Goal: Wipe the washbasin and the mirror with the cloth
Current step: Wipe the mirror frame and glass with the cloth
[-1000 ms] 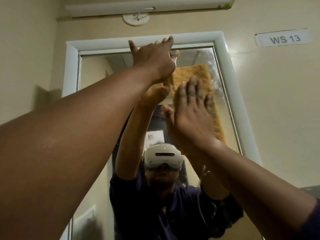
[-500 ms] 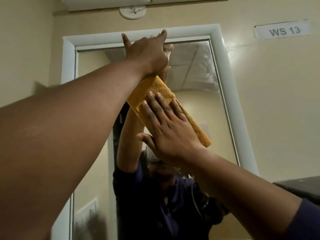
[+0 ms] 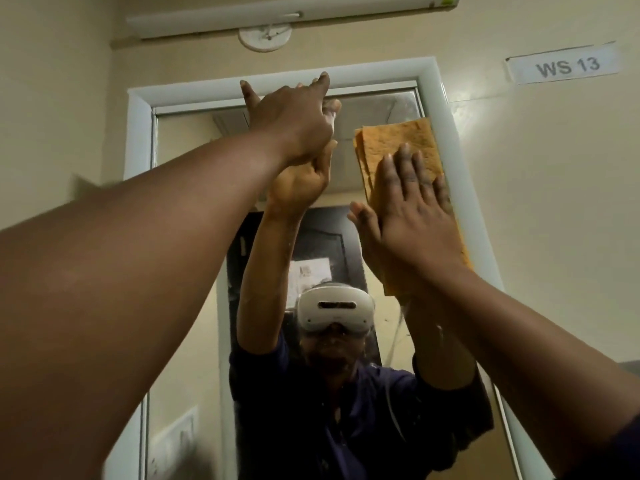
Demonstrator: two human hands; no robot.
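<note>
Lower part of the cloth (image 3: pixel 398 147) hidden behind the right hand (image 3: pixel 412 216). Left hand (image 3: pixel 294 123) covers part of the mirror (image 3: pixel 194 147) top; contact between its fingers (image 3: pixel 320 84) and the glass cannot be told. Mirror bottom cut off by the frame's lower edge. Both forearms cut by the picture's edges. Lower left mirror corner blurred.

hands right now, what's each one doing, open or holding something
Left hand: open, fingers straight, braced on the top of the mirror, holding nothing.
Right hand: open, flat palm pressing the cloth against the mirror's right side.
</note>
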